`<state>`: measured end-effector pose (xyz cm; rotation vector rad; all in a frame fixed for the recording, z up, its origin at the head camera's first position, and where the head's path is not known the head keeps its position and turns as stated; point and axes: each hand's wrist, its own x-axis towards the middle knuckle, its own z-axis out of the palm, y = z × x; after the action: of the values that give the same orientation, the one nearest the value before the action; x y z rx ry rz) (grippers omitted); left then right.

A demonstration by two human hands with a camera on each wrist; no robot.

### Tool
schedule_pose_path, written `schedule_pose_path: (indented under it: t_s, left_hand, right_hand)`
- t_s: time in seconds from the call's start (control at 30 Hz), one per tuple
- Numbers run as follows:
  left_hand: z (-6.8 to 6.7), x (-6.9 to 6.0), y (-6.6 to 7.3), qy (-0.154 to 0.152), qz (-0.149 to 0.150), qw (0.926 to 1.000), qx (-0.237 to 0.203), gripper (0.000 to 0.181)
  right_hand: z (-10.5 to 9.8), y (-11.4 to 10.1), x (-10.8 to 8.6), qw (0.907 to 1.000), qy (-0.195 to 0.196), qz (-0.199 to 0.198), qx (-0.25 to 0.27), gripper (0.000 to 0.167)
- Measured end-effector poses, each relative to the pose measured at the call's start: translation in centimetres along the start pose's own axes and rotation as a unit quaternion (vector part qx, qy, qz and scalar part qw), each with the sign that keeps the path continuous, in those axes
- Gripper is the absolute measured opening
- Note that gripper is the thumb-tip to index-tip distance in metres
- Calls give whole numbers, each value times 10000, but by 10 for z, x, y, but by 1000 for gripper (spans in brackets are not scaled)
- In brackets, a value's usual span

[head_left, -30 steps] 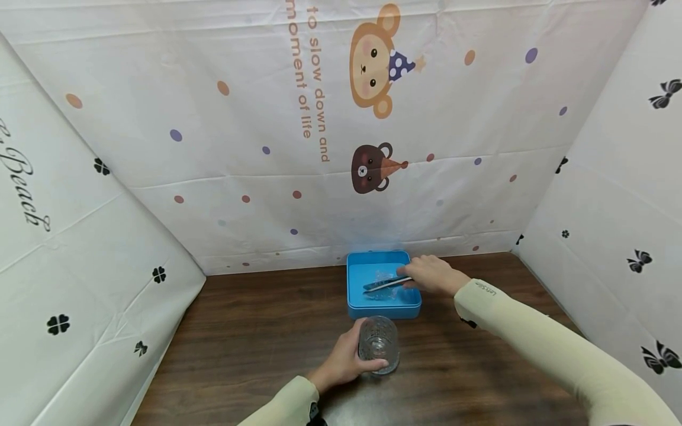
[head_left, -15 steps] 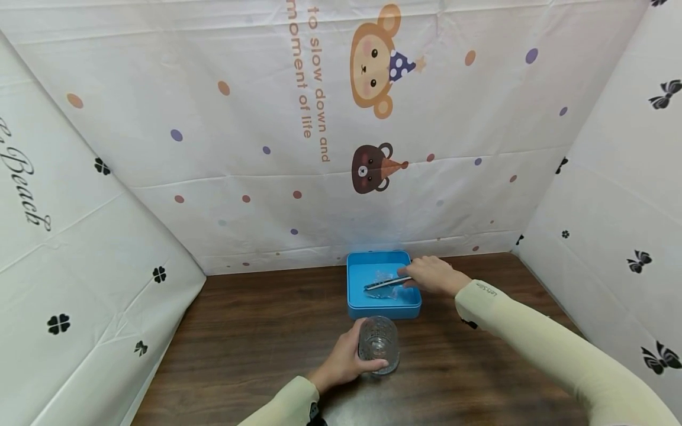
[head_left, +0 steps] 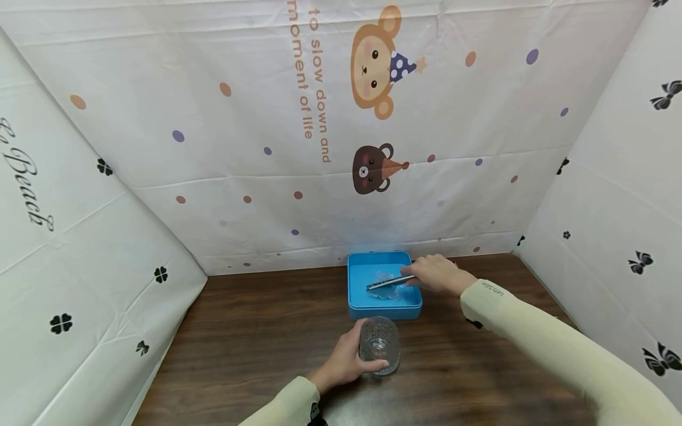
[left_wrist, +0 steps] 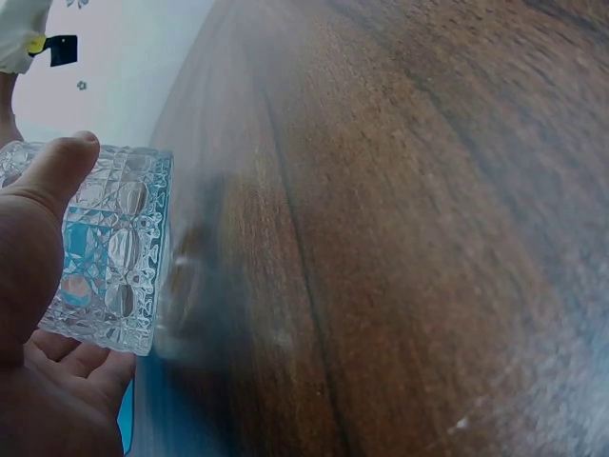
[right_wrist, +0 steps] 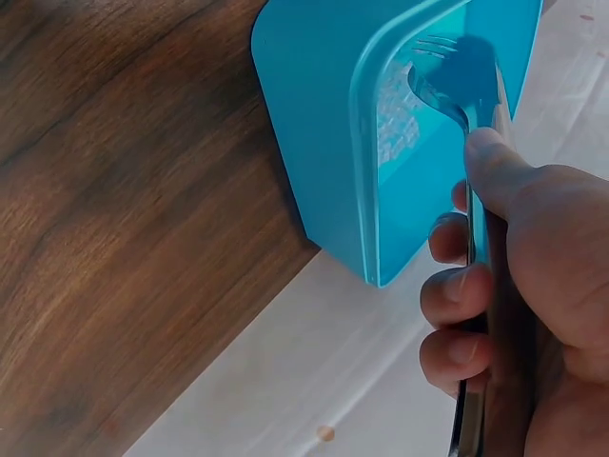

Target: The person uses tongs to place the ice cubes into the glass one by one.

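My left hand point(head_left: 343, 358) grips a clear cut-glass tumbler point(head_left: 380, 343) from its left side, thumb across the near side. In the left wrist view the patterned tumbler point(left_wrist: 119, 248) stands on the table between thumb and fingers. My right hand point(head_left: 434, 274) holds metal tongs point(head_left: 389, 282) over the blue box point(head_left: 367, 313). Fingers and thumb wrap the tongs' arms in the right wrist view, and a fork-shaped tip point(right_wrist: 438, 90) reaches into the box. Small clear pieces point(right_wrist: 395, 114), like ice cubes, lie on the box floor. Whether the tips pinch a piece is too small to tell.
The dark wooden table point(head_left: 256, 331) carries the box at its back edge, near the printed white back sheet point(head_left: 319, 207). White sheets also rise on the left point(head_left: 101, 307) and right point(head_left: 602, 248). The tumbler stands just in front of the box.
The tongs' two arms have come closer together, and their tips have shifted very slightly to the right. My left hand and the tumbler stay in place.
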<state>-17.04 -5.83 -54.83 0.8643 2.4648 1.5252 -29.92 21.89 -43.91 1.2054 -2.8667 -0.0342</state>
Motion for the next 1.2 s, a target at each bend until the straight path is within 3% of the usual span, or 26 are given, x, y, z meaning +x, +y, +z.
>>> schedule_pose_path:
  t_s: [0.23,0.47,0.83,1.2]
  left_hand:
    - [1,0,-1,51,-84,9999,48,77]
    - [3,-1,1,141,-102,9997,157,78]
    - [3,-2,5,158,-560,9977,339,84]
    - [2,-1,3,54,-301,9991,280,79]
  right_hand:
    - [-5,0,-7,9997,144,98,-158,34]
    - [-15,3,-14,9985,541,53,101,29]
    - [-28,9,-26,9961,731,357,337,27]
    - [-36,11,-39,9921,1110,373,458,17]
